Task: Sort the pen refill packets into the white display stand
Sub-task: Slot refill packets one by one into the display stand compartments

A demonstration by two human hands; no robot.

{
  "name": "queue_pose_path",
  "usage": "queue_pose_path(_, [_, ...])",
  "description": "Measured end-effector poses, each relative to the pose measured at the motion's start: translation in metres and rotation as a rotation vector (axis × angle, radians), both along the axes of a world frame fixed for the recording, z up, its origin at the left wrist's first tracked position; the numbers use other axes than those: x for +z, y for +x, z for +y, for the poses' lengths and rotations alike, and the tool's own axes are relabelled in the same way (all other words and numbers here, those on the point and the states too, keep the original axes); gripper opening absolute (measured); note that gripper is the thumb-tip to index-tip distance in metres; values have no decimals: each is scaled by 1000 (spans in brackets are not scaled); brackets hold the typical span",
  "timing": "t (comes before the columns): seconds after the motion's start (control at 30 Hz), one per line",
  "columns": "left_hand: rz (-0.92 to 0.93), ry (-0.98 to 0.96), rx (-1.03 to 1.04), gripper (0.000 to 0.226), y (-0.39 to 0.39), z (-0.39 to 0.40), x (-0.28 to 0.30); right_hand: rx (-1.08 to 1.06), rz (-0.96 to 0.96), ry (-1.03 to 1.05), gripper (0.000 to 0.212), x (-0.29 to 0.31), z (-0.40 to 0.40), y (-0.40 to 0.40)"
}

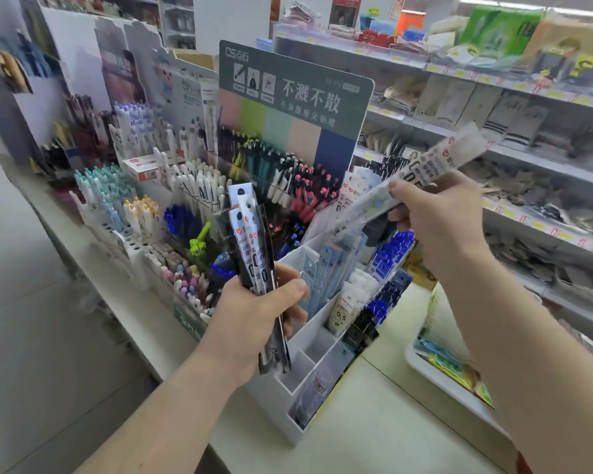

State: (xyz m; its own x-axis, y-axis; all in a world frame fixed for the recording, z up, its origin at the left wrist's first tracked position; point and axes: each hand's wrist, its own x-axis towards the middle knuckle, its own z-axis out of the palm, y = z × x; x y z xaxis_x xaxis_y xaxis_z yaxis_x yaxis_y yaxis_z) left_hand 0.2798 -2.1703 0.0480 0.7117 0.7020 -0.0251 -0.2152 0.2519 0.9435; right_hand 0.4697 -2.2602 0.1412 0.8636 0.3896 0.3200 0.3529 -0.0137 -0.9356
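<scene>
Head view, left side first.
A: left hand (254, 313) clamps a fanned bundle of flat black-and-white plastic refill packets (250, 241), upright, beside the white compartmented plastic display stand (297, 432) on the counter.
B: And right?
A: right hand (439, 213) pinches one long clear packet (421, 172), tilted, above the stand's rear slots. Judged light, limp, slick; best pinched mid-length.
B: Unclear?
A: Packet print blurred; bundle count uncertain; front slots partly hidden.

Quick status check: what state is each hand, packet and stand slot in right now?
left hand: grips dark packet bundle, upright
right hand: holds pale packet, tilted, above stand
white display stand: rear slots filled, near-left slots empty
</scene>
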Motion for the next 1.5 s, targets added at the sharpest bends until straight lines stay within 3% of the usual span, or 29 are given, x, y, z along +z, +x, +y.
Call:
queue_pose_path(0.17, [-21, -11, -14, 19, 4, 1, 3, -80, -177, -291, 10, -11, 38, 19])
queue_pose_path(0.23, [-22, -8, -24, 21, 5, 0, 3, -111, -214, -388, 21, -16, 48, 23])
queue_pose_path(0.53, [10, 13, -62, 17, 8, -5, -3, 2, -177, -824, 23, -31, 70, 30])
queue_pose_path(0.7, [36, -5, -87, 14, 10, -9, -7, -39, -124, -729, 32, -30, 72, 34])
queue_pose_path(1.07, [77, 23, -169, 14, 19, -24, -8, 21, -170, -736, 49, -20, 51, 38])
queue_pose_path(1.13, [78, 40, -167, 15, 22, -27, -11, -20, -237, -646, 42, -21, 42, 37])
queue_pose_path(1.2, [89, 51, -165, 12, 25, -30, -13, -60, -441, -603, 44, -21, 36, 33])
queue_pose_path(1.3, [113, 47, -180, 9, 31, -34, -15, 40, -691, -738, 67, -21, 36, 29])
queue_pose_path(1.5, [126, 20, -215, 10, 37, -39, -18, 174, -745, -1020, 64, -21, 42, 31])
